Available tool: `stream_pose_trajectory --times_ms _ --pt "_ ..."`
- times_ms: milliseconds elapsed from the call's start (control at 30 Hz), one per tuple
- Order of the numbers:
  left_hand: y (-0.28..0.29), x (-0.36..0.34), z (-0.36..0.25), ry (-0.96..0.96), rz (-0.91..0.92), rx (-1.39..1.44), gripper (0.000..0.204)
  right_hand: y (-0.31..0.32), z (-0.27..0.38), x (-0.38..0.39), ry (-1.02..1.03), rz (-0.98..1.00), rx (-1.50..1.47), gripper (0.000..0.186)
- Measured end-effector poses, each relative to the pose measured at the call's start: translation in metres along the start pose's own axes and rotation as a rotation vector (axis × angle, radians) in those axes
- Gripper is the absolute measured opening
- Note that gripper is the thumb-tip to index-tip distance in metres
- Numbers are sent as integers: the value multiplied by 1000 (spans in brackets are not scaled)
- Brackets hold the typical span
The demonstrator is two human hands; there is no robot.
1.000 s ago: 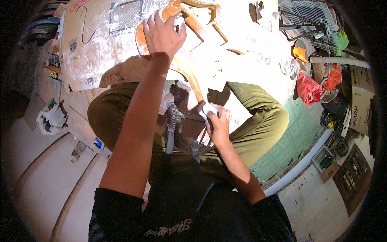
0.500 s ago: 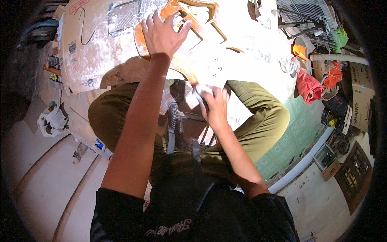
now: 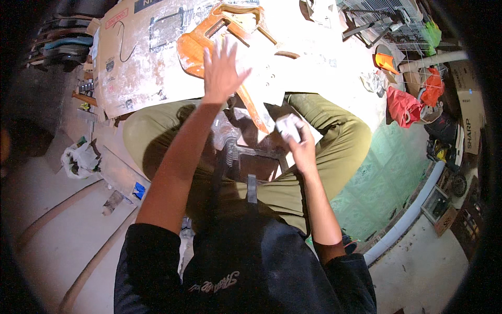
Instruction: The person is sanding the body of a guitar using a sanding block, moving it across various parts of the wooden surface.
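A glossy orange-brown wooden piece [image 3: 194, 48] with cut-out openings, shaped like a guitar body, lies on a cardboard-covered work surface [image 3: 141, 78]. Its narrow arm [image 3: 253, 111] points toward my lap. My left hand [image 3: 222, 76] is open, fingers stretched and slightly blurred, over the piece's near side; whether it touches is hard to tell. Just right of the arm's tip, my right hand [image 3: 302, 144] grips a small whitish block [image 3: 289, 128], apart from the wood. Strong glare washes out the wood's right part.
My bent knees flank the near edge. A white plastic bag [image 3: 81, 159] lies at left. Red bags [image 3: 403, 106], an orange scoop-like thing [image 3: 386, 63] and a wire rack [image 3: 389, 18] stand at right, with a pale pipe [image 3: 408, 220] along the green floor.
My right hand has drawn back right and down with the block, off the wood's arm. My left hand has slid nearer and right, its fingers straightening. The view has shifted slightly.
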State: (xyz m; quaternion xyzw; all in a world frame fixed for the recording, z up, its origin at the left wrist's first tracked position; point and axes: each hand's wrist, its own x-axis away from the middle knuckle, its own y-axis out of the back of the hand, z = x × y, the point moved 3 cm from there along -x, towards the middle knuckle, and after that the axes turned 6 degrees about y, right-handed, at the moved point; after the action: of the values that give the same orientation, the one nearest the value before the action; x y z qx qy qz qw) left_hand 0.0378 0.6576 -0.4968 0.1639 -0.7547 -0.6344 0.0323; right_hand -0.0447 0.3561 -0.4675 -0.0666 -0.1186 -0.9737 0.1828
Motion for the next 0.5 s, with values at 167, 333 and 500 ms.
stream_pose_trajectory --times_ms 167,333,500 --pt "15 85 -35 40 227 133 109 5 -7 -16 -181 -289 -297 34" --pt "23 89 -31 110 205 366 109 7 2 -11 -206 -330 -352 36" --pt "18 83 -31 186 164 404 99 5 -4 -13 -221 -324 -369 36"
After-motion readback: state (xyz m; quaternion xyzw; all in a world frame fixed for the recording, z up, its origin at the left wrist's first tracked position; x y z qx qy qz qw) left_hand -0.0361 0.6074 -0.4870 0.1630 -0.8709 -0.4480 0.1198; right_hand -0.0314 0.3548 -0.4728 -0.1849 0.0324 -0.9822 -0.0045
